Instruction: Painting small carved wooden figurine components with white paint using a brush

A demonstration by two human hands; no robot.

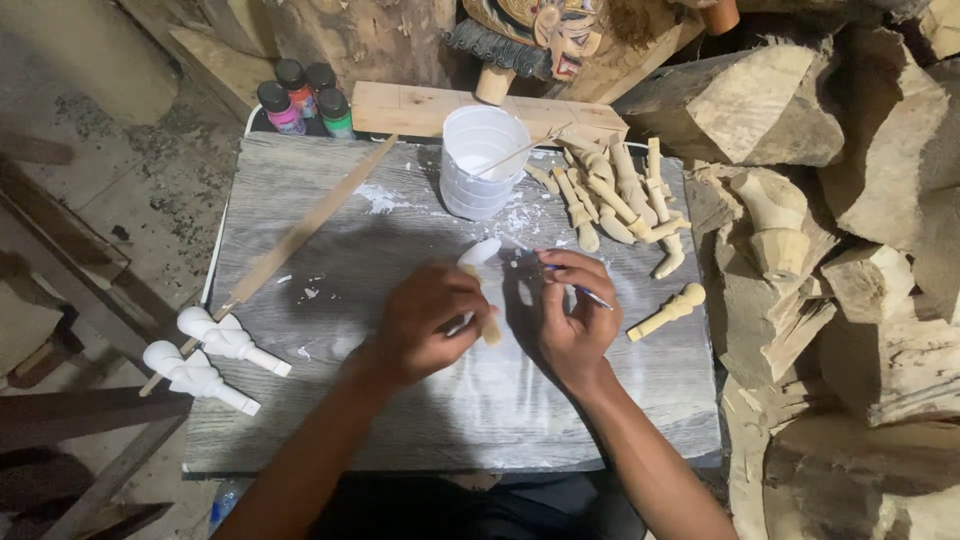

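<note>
Your left hand [430, 325] pinches a small wooden figure [480, 262], its head painted white, just below the white plastic cup [482, 160] on the grey board [330, 260]. Your right hand [572, 315], beside it, has its fingers pressed together on a thin paintbrush [590, 294]. Below-left of the cup, two white-painted figures [215, 355] lie at the board's edge.

On and around the grey board [330, 260] lie two white-painted wooden pieces [215, 355], one white plastic cup [482, 160], four small paint bottles [305, 98], one long wooden stick [300, 235], and roughly ten unpainted carved pieces [615, 200].
</note>
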